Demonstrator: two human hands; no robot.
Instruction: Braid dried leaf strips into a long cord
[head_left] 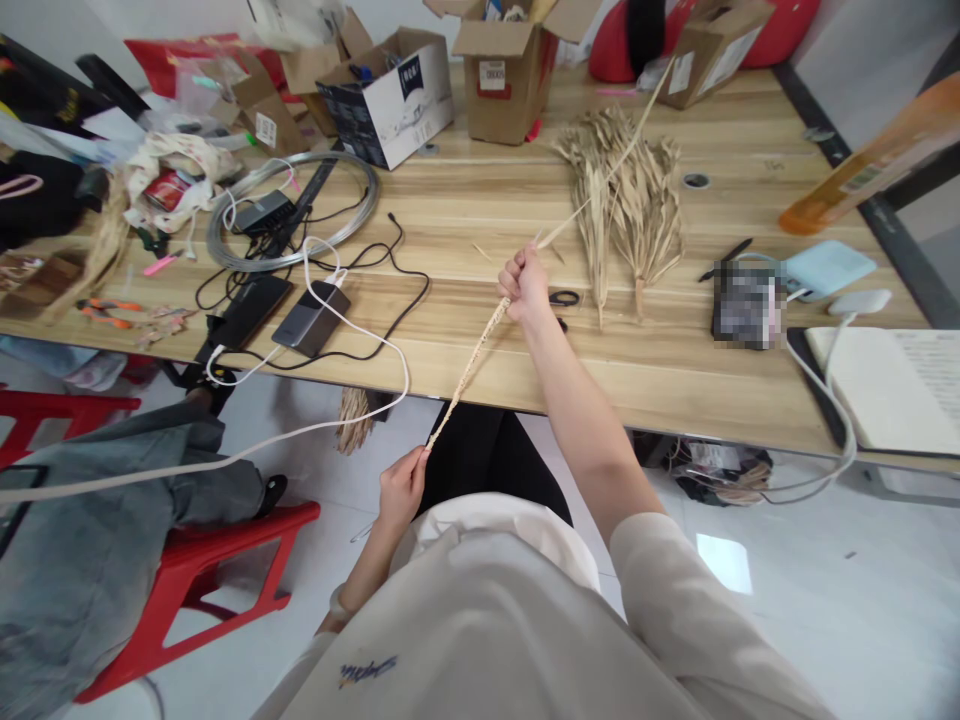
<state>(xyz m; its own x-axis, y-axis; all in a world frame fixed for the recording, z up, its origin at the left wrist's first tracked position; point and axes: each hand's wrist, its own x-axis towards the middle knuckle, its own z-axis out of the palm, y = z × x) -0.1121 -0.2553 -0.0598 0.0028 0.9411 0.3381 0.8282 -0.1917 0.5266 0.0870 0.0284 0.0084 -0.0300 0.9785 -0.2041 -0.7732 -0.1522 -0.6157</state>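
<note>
A thin, pale twisted straw cord (pixel 469 372) is stretched at a slant between my two hands. My left hand (pixel 401 488), low near my lap, is closed around its lower end. Over the table's front part, my right hand (pixel 524 284) makes a fist around the upper end. From that fist a long loose straw strand (pixel 570 220) runs up and to the right, across dried leaf bundles (pixel 637 200) lying on the table. Black-handled scissors (pixel 564 298) lie just right of my right hand, partly hidden by it.
On the left of the table (pixel 457 340) are a wire coil (pixel 217 225), power banks (pixel 312 318) and cables. Cardboard boxes (pixel 499 100) line the back. An orange bottle (pixel 862 160) and an open notebook (pixel 892 385) are at right. Another person sits on a red stool (pixel 225 560).
</note>
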